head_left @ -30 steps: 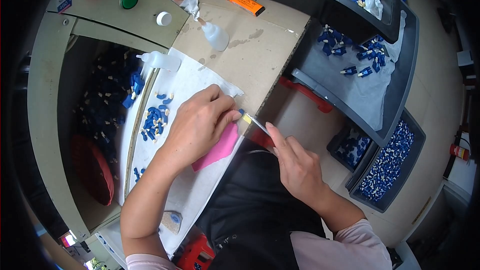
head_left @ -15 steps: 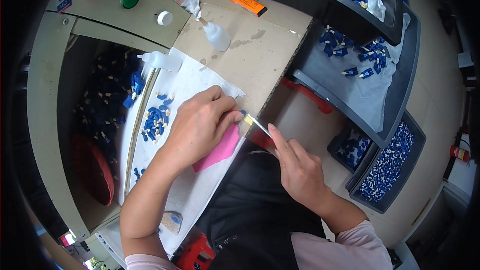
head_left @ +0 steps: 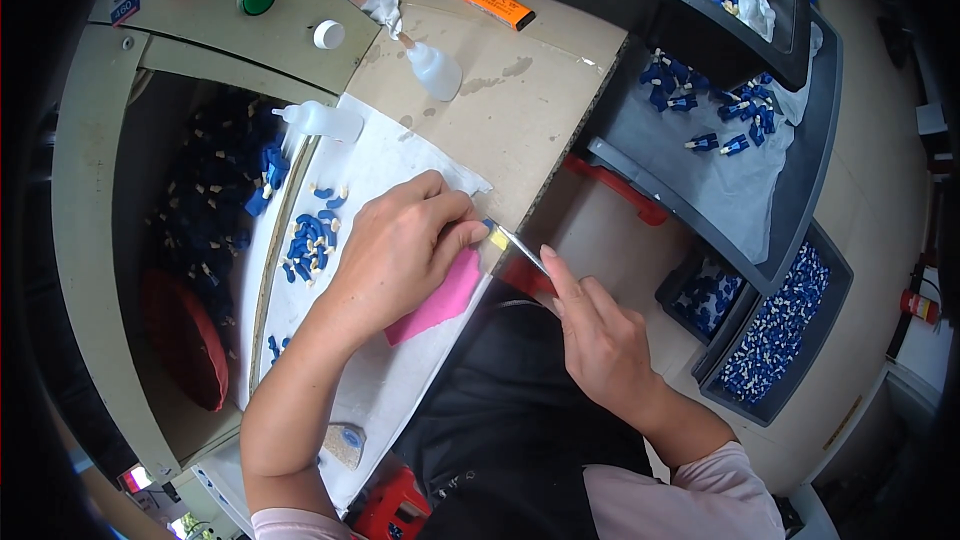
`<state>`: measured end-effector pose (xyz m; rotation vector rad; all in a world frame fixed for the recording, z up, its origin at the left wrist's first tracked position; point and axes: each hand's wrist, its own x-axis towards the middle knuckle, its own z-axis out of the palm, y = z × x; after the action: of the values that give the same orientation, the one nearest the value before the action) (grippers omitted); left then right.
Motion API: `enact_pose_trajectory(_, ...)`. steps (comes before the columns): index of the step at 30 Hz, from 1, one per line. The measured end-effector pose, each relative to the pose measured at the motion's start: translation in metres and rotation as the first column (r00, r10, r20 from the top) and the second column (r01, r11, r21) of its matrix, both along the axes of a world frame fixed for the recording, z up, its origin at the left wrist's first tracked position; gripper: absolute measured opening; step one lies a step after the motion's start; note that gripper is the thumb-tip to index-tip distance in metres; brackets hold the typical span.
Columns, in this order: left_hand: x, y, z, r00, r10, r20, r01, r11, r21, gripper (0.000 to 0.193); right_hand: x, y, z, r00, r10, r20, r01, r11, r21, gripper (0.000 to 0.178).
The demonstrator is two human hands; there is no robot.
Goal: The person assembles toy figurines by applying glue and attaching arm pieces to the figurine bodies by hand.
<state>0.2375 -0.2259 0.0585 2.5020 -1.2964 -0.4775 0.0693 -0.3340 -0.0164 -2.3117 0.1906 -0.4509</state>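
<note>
White cloth (head_left: 400,380) covers our bench, where our left hand (head_left: 400,250) pinches a small blue-and-yellow part (head_left: 494,235) at its edge while our right hand (head_left: 600,340) pinches thin tweezers (head_left: 524,249) against it; keep the part steady, tips light.

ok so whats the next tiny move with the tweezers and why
Probably ease the tweezers in the right hand a touch further toward the small blue and yellow piece pinched in the left hand. Their tip already sits right at that piece, so only a fine nudge looks needed.
</note>
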Motion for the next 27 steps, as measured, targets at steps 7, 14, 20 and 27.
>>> enact_pose_trajectory(7, 0.001, -0.001, 0.001, 1.000, 0.007, -0.022, -0.006, 0.999, 0.034, 0.014, 0.000, 0.000, 0.001, 1.000, 0.004, -0.010, -0.004, 1.000, -0.019, 0.045)
enact_pose_trajectory(14, 0.000, 0.001, -0.002, 1.000, 0.002, -0.016, -0.003, 1.000, -0.019, 0.016, 0.000, -0.003, 0.017, 0.993, 0.039, -0.111, -0.048, 0.996, -0.076, 0.043)
enact_pose_trajectory(20, -0.004, 0.004, -0.003, 1.000, 0.021, -0.004, -0.021, 1.000, -0.010, 0.015, 0.001, 0.001, 0.030, 0.977, 0.025, -0.209, -0.059, 0.986, -0.158, 0.041)
enact_pose_trajectory(27, 0.003, 0.004, -0.005, 0.994, 0.083, -0.065, -0.080, 0.996, 0.035, 0.015, 0.004, -0.004, 0.008, 0.995, 0.016, -0.103, -0.021, 0.999, -0.050, 0.047)
